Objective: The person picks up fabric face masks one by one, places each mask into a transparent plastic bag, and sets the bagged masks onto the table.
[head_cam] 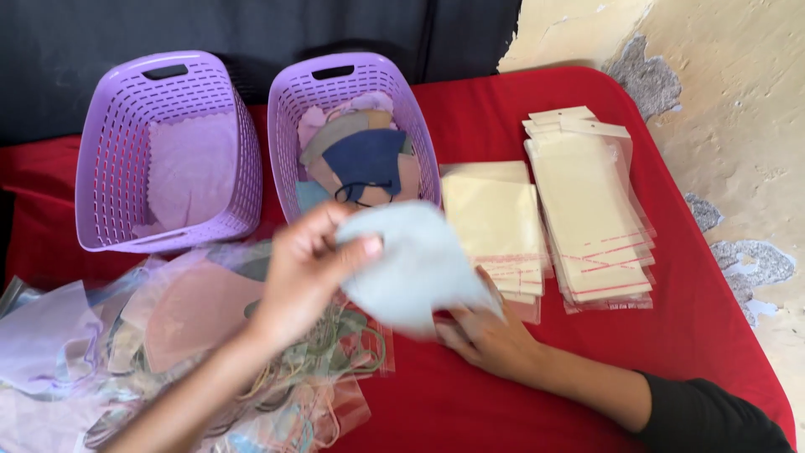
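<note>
Your left hand (306, 268) is raised above the surface, thumb and fingers pinched on the upper edge of a pale blue fabric face mask (415, 264). The mask hangs between your two hands, blurred, and hides part of the right one.

Your right hand (486, 335) lies low on the red cloth-covered surface (470, 403), fingers spread flat under the mask's lower edge. Whether it grips anything cannot be told; the fingertips are hidden.

Just beyond your right hand: a stack of clear plastic sleeves with cream inserts (496, 226). Further right of it, a second, taller stack of clear hang-tab bags (591, 210), fanned slightly.

Beyond your left hand: a purple slotted basket (415, 134) holding mixed masks, a navy one on top. To the left of that, well apart from your hands, a second purple basket (109, 159) with one lilac piece of fabric on its floor.

Beneath and left of your left forearm: a loose pile of bagged masks (193, 335) in pink, lilac and grey, elastic loops showing, touching the surface edge nearest you.
</note>
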